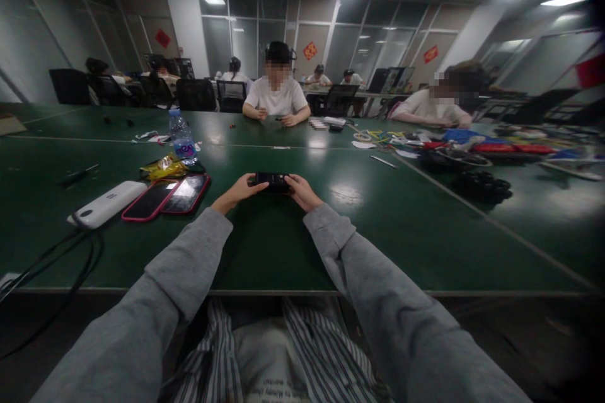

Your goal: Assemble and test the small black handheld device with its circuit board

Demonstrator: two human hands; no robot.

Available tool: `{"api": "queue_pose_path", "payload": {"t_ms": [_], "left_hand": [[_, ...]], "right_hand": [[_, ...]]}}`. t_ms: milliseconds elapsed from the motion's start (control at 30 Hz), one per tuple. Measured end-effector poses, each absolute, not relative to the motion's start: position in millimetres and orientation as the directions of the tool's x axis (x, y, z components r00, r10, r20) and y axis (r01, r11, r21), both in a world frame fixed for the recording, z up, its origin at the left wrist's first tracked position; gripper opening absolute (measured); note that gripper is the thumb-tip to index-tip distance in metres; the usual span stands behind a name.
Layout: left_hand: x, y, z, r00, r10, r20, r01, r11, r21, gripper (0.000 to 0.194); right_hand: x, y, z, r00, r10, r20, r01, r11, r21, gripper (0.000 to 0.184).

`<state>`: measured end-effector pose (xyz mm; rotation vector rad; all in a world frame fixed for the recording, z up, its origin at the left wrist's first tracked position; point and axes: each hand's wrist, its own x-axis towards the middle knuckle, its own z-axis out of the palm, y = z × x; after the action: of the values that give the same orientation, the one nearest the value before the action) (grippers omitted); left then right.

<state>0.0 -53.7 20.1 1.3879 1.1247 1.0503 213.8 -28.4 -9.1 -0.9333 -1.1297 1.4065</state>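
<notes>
A black phone [273, 181], turned sideways, is held between my two hands over the green table. Small light marks show on its dark face, too small to read. My left hand [241, 190] grips its left end, thumb along the front edge. At the other end, my right hand [302, 193] has its thumb and fingers closed on the phone. The fingers behind it are mostly hidden. To the left lie two red-edged phones, one [150, 200] beside the other [186, 194], and a white power bank [109, 203] with dark cables.
A water bottle [182, 138] stands behind a yellow wrapper [165, 167]. A pen-like stick [383, 162] lies right of centre. Cables and coloured items [491, 141] are heaped at far right. One person [275, 91] sits opposite, another [432, 104] to the right. The table's edge [274, 292] is near me.
</notes>
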Motion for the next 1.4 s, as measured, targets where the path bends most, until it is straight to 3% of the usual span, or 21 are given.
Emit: {"api": "queue_pose_path", "payload": {"t_ms": [100, 400, 767, 1000, 1200, 1400], "left_hand": [[-2, -52, 16, 0.21, 0.973, 0.1, 0.172, -0.138, 0.975, 0.069], [-13, -36, 4, 0.249, 0.952, 0.18, 0.349, -0.261, 0.9, 0.061], [-23, -26, -2, 0.305, 0.93, 0.205, 0.414, -0.323, 0.851, 0.062], [-22, -27, -2, 0.304, 0.921, 0.241, 0.428, -0.359, 0.829, 0.061], [-22, -33, 5, 0.283, 0.928, 0.243, 0.482, -0.357, 0.8, 0.056], [-21, -37, 9, 0.279, 0.93, 0.24, 0.521, -0.356, 0.776, 0.052]], "right_hand": [[213, -30, -7, -0.132, 0.99, 0.049, -0.223, 0.019, -0.975, 0.022], [212, -26, -14, -0.108, 0.988, 0.107, -0.03, 0.104, -0.994, 0.032], [210, -27, -15, -0.154, 0.946, 0.286, 0.169, 0.311, -0.935, 0.029], [213, -32, -14, -0.306, 0.871, 0.385, 0.25, 0.463, -0.85, 0.067], [219, -34, -13, -0.315, 0.863, 0.395, 0.343, 0.492, -0.8, 0.053], [217, -35, -13, -0.304, 0.871, 0.387, 0.324, 0.476, -0.817, 0.053]]}}
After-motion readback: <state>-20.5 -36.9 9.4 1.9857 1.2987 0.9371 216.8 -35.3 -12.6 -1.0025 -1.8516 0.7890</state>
